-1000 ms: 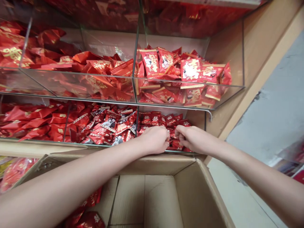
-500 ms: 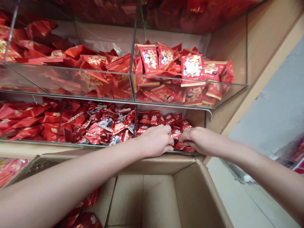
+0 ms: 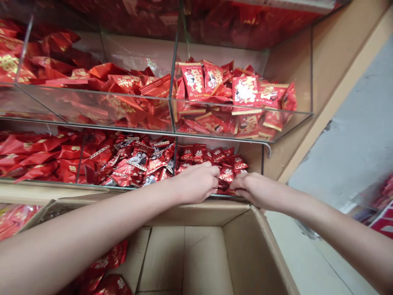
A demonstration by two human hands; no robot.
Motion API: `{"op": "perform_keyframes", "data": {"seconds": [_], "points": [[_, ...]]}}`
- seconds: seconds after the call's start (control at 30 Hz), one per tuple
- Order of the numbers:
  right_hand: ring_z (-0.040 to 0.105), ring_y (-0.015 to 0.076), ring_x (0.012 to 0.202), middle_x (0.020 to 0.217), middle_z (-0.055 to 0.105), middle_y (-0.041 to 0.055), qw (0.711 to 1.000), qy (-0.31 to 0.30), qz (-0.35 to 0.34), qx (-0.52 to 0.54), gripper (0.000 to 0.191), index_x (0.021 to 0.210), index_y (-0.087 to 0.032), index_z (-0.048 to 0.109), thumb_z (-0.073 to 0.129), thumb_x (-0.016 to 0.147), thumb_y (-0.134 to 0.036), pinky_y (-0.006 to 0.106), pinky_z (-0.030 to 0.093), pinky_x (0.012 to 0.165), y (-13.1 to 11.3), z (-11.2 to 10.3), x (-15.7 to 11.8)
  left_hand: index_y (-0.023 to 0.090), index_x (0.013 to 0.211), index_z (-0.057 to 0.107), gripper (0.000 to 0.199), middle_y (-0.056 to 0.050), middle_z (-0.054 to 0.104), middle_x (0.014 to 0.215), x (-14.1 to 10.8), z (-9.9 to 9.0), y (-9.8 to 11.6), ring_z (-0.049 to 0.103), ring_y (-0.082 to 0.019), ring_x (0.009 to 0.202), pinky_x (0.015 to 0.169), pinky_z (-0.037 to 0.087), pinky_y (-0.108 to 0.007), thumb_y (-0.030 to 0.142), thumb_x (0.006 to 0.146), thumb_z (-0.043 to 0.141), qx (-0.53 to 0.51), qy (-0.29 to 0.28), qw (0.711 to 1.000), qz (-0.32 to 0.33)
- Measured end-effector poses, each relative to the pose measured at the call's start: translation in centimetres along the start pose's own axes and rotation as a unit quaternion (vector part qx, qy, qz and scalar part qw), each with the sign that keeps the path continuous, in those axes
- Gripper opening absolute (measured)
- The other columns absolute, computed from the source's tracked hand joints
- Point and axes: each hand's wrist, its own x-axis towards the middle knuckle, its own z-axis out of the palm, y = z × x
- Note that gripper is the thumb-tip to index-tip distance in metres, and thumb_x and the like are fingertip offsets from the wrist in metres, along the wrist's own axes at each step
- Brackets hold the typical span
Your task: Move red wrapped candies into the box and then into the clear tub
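Red packets (image 3: 226,173) lie beyond the cardboard box (image 3: 187,215), where our left hand (image 3: 199,182) and right hand (image 3: 257,189) curl; whether either pinches one, we cannot tell.

A wooden shelf unit (image 3: 334,61) carries red packets (image 3: 245,90) in clear compartments (image 3: 294,122). Right of the upper divider (image 3: 173,69) sit gold-edged packets (image 3: 194,78); left of it, gold-printed packets (image 3: 123,82). Below it, to the right, lie LUCK packets (image 3: 226,174); below and left, white-banded packets (image 3: 139,159), with gold-marked packets (image 3: 72,151) farther left.
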Motion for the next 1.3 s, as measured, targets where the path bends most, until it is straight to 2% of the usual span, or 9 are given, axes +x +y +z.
{"op": "perform_keyframes", "data": {"seconds": [0.13, 0.27, 0.43, 0.67, 0.83, 1.0, 1.1, 1.23, 1.3], "points": [[0.057, 0.0143, 0.071, 0.078, 0.065, 0.0053, 0.998, 0.037, 0.031, -0.036, 0.024, 0.086, -0.018, 0.065, 0.043, 0.079, -0.015, 0.022, 0.039, 0.065, 0.4, -1.0, -0.2, 0.015, 0.085, 0.06, 0.018, -0.005, 0.058, 0.085, 0.1, -0.5, -0.8, 0.049, -0.017, 0.081, 0.077, 0.04, -0.028, 0.02, 0.082, 0.043, -0.008, 0.047, 0.996, -0.07], [0.06, 0.0171, 0.077, 0.084, 0.066, 0.0084, 0.978, 0.096, 0.119, -0.139, 0.025, 0.086, -0.016, 0.066, 0.042, 0.078, -0.012, 0.023, 0.04, 0.066, 1.0, -2.2, 0.9, 0.017, 0.084, 0.064, 0.015, -0.006, 0.061, 0.089, 0.8, -0.5, -1.9, 0.052, -0.019, 0.086, 0.082, 0.04, -0.032, 0.024, 0.076, 0.053, 0.0, -0.001, 0.995, -0.097], [0.062, 0.0228, 0.08, 0.085, 0.067, 0.0149, 0.957, 0.003, 0.213, -0.197, 0.021, 0.087, -0.01, 0.066, 0.05, 0.073, -0.012, 0.025, 0.041, 0.06, 0.6, -2.8, 3.1, 0.021, 0.083, 0.067, 0.015, -0.004, 0.065, 0.081, 2.2, 0.1, -2.1, 0.056, -0.019, 0.084, 0.083, 0.041, -0.031, 0.023, 0.072, 0.057, -0.01, -0.048, 0.994, -0.103], [0.063, 0.0219, 0.083, 0.088, 0.067, 0.0154, 0.953, -0.066, 0.228, -0.186, 0.023, 0.089, -0.009, 0.067, 0.05, 0.074, -0.011, 0.023, 0.041, 0.059, -0.7, -3.4, 3.7, 0.017, 0.082, 0.067, 0.018, -0.007, 0.065, 0.084, 2.8, 0.4, -1.4, 0.056, -0.021, 0.084, 0.081, 0.042, -0.032, 0.027, 0.076, 0.053, 0.0, -0.026, 0.994, -0.109], [0.063, 0.0219, 0.079, 0.082, 0.068, 0.0136, 0.948, -0.033, 0.227, -0.22, 0.022, 0.082, -0.011, 0.068, 0.048, 0.074, -0.011, 0.024, 0.042, 0.059, -0.1, -3.6, 2.5, 0.017, 0.086, 0.066, 0.022, -0.007, 0.062, 0.09, -0.5, -1.6, -0.1, 0.053, -0.019, 0.087, 0.084, 0.041, -0.032, 0.026, 0.081, 0.046, -0.003, 0.006, 0.996, -0.094], [0.064, 0.0196, 0.07, 0.072, 0.067, 0.0133, 0.958, -0.044, 0.191, -0.211, 0.022, 0.079, -0.011, 0.068, 0.047, 0.072, -0.01, 0.023, 0.042, 0.057, 0.8, -1.1, 2.1, 0.019, 0.086, 0.065, 0.022, -0.006, 0.06, 0.091, -5.9, -3.2, 1.8, 0.051, -0.018, 0.087, 0.08, 0.041, -0.032, 0.024, 0.084, 0.044, -0.025, 0.047, 0.996, -0.069], [0.063, 0.0203, 0.07, 0.073, 0.066, 0.0134, 0.964, -0.031, 0.166, -0.204, 0.023, 0.076, -0.011, 0.067, 0.044, 0.074, -0.009, 0.025, 0.042, 0.057, 0.9, -0.4, 2.1, 0.02, 0.087, 0.064, 0.021, -0.007, 0.059, 0.094, -8.7, -3.4, 2.9, 0.051, -0.018, 0.087, 0.08, 0.041, -0.032, 0.023, 0.084, 0.043, -0.033, 0.067, 0.995, -0.067], [0.062, 0.0168, 0.06, 0.065, 0.065, 0.0085, 0.959, -0.067, 0.223, -0.163, 0.015, 0.071, -0.014, 0.064, 0.05, 0.075, -0.015, 0.023, 0.041, 0.052, 0.3, -1.3, 2.2, 0.021, 0.089, 0.062, 0.02, -0.006, 0.058, 0.099, -10.9, -3.1, 3.5, 0.05, -0.019, 0.091, 0.081, 0.041, -0.034, 0.022, 0.084, 0.043, -0.049, 0.064, 0.994, -0.069], [0.061, 0.017, 0.06, 0.065, 0.065, 0.007, 0.959, -0.056, 0.224, -0.167, 0.011, 0.072, -0.015, 0.063, 0.053, 0.073, -0.019, 0.023, 0.041, 0.053, 0.1, -1.8, 2.3, 0.021, 0.094, 0.061, 0.02, -0.006, 0.057, 0.103, -11.3, -2.8, 3.3, 0.05, -0.019, 0.092, 0.082, 0.041, -0.034, 0.021, 0.084, 0.043, -0.061, 0.058, 0.994, -0.069]]}}
